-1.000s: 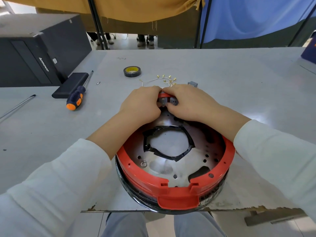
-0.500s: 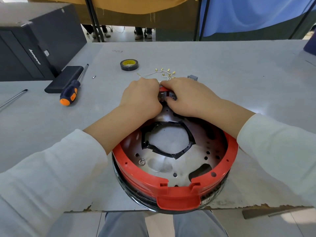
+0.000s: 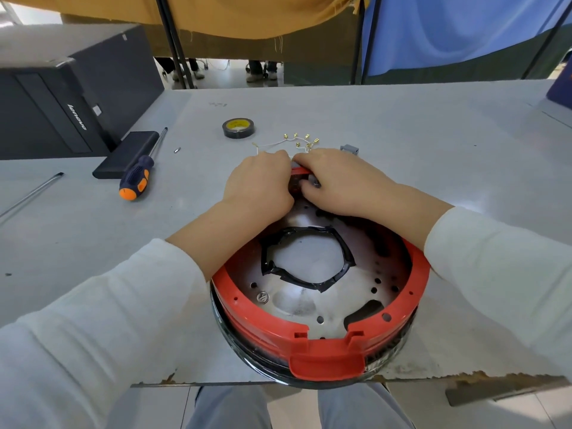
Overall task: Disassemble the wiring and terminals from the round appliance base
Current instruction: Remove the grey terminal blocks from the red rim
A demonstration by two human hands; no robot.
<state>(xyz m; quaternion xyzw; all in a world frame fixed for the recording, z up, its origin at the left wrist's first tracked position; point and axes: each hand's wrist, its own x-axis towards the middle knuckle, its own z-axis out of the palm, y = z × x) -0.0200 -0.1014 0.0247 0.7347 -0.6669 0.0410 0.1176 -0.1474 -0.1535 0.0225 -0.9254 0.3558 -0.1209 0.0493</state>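
The round appliance base, a red ring around a metal plate with a black-taped centre hole, lies at the table's near edge. At its far rim sits a small grey terminal block, mostly hidden between my hands. My left hand curls over the rim from the left, fingers on the block. From the right, my right hand grips the same block with curled fingers. Thin white wires with brass terminals lie loose on the table just beyond my hands.
A roll of black tape and a small grey part lie beyond the base. An orange-and-blue screwdriver, a black flat box, a loose screw and a metal rod lie left. A black computer case stands far left.
Both hands stay clamped on the terminal block at the far rim. Only the head camera has shifted slightly; nothing has visibly come free.
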